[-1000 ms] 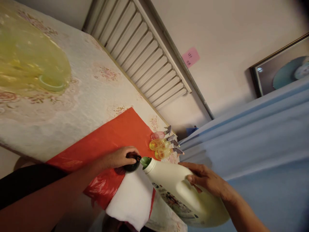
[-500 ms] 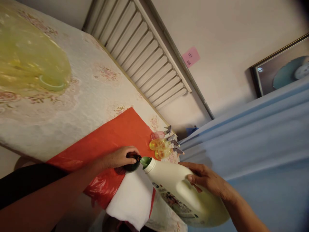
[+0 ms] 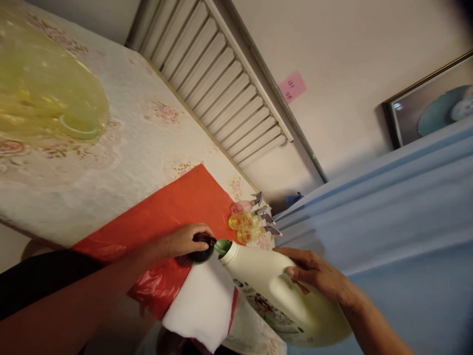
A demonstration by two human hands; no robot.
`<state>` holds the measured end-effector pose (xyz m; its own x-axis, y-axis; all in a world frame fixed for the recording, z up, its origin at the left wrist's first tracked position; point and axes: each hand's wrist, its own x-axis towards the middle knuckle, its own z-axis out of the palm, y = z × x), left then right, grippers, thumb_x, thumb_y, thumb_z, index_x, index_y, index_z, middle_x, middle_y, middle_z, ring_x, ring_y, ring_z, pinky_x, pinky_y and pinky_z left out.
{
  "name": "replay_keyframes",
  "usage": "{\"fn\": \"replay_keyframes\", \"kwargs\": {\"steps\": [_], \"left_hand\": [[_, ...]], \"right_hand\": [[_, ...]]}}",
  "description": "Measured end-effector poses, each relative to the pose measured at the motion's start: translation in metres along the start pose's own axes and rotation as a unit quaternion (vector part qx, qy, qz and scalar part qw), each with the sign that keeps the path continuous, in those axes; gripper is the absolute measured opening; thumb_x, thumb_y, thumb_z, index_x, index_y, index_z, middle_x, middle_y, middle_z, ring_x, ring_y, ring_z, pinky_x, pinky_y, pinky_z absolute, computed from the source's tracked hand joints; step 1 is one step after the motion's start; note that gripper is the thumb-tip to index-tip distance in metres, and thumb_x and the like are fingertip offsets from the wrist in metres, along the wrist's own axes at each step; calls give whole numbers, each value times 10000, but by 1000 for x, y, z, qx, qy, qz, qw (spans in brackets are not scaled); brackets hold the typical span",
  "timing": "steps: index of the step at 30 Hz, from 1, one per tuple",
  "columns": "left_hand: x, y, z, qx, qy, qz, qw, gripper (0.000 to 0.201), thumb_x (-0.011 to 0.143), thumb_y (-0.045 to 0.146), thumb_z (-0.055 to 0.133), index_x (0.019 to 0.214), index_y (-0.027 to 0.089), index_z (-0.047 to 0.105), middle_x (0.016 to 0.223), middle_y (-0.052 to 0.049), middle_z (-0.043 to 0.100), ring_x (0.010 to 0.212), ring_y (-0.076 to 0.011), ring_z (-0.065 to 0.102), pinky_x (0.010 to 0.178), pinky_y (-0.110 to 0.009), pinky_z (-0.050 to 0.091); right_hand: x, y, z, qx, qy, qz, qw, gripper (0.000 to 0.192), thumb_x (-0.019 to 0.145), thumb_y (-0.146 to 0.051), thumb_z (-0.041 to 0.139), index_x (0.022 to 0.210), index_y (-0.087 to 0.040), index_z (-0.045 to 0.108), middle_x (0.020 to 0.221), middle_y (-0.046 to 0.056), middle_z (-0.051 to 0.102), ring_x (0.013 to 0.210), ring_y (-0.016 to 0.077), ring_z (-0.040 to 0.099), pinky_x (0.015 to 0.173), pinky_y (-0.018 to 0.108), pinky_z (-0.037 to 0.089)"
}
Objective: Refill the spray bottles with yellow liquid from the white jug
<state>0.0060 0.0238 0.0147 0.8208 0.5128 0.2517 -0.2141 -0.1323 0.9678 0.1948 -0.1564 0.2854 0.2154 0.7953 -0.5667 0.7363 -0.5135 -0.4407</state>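
Observation:
My right hand (image 3: 314,273) grips the handle of a large pale-green detergent jug (image 3: 266,281), which is tipped to the left. The green spout (image 3: 222,246) inside its neck sits at the mouth of a small dark bottle (image 3: 201,249). My left hand (image 3: 188,241) is wrapped round that bottle, fingers over its top side. Whether liquid runs between the two is too small to make out. Below the bottle lies a folded white cloth (image 3: 203,303), on a red plastic sheet (image 3: 177,207).
Several spray bottles (image 3: 244,220), yellow and pink, stand at the sheet's far right corner. A yellow plastic bag (image 3: 48,88) lies on the flowered tablecloth (image 3: 136,143) at upper left. Behind the table are a radiator (image 3: 221,88) and a blue curtain (image 3: 388,207).

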Motion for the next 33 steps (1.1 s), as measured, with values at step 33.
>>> {"fn": "replay_keyframes", "kwargs": {"steps": [33], "left_hand": [[1, -4, 1, -8, -13, -20, 1000, 296, 742, 260, 594, 1032, 205, 629, 1026, -39, 645, 930, -218, 623, 768, -279, 512]], "right_hand": [[0, -1, -1, -13, -2, -6, 1000, 605, 843, -544, 626, 1326, -184, 579, 743, 3, 574, 531, 78, 385, 479, 219, 286]]}}
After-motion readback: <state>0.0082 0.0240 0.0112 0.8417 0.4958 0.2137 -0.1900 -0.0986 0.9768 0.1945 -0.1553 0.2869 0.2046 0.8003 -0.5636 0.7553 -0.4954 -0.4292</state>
